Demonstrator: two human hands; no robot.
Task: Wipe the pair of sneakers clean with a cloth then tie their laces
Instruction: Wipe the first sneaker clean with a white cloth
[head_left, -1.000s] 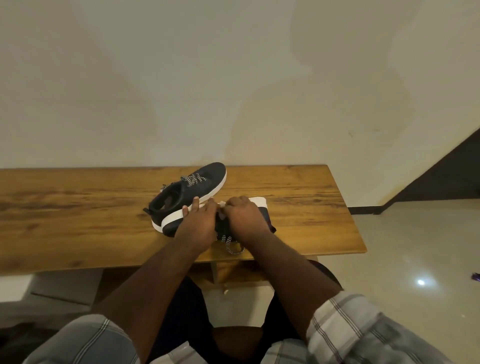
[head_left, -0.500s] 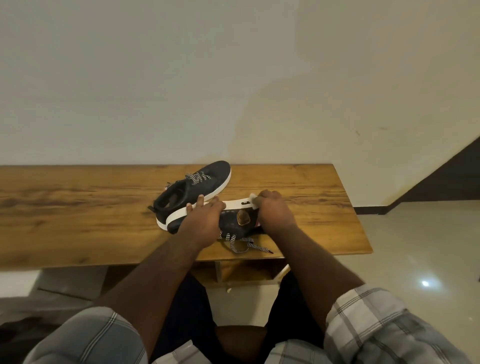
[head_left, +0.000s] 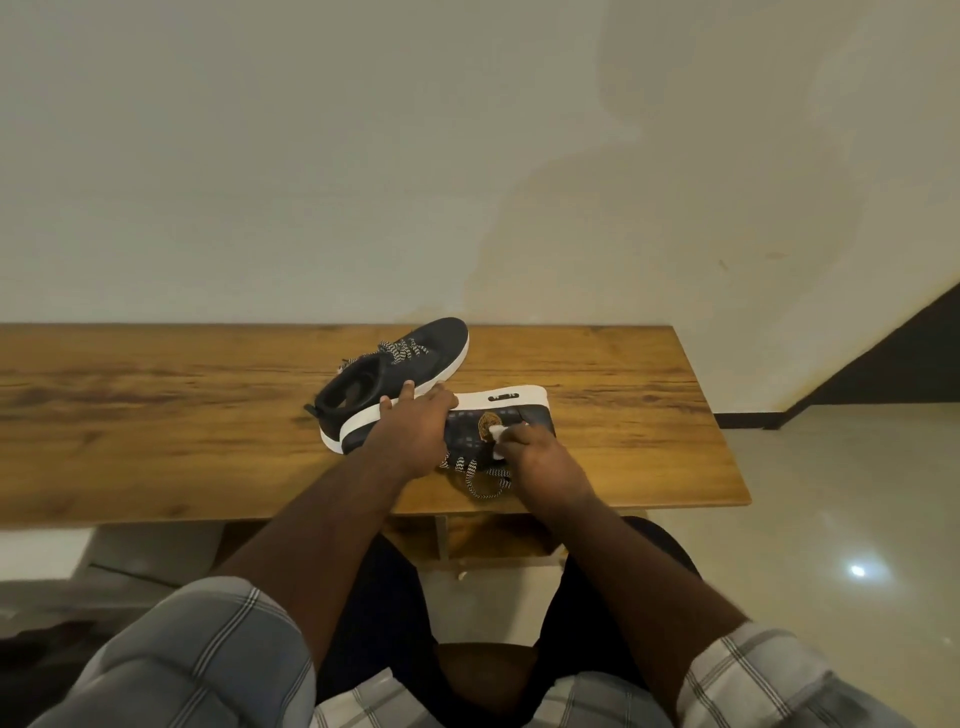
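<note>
Lying on its side near the desk (head_left: 156, 415) edge, the near sneaker (head_left: 498, 421) shows its white sole facing the far wall, with patterned laces (head_left: 480, 475) trailing loose toward the person. Of the two hands, the left hand (head_left: 413, 436) curls over its sole, while the right hand (head_left: 540, 457) pinches a white cloth (head_left: 497, 434) (only a scrap visible) against its dark side. Just to the far left, the other sneaker (head_left: 400, 369) stands upright.

Navy sneakers (head_left: 402, 364) with white soles, black-and-white zigzag laces (head_left: 480, 475), white cloth (head_left: 497, 434), brown wood-grain table (head_left: 156, 415).
</note>
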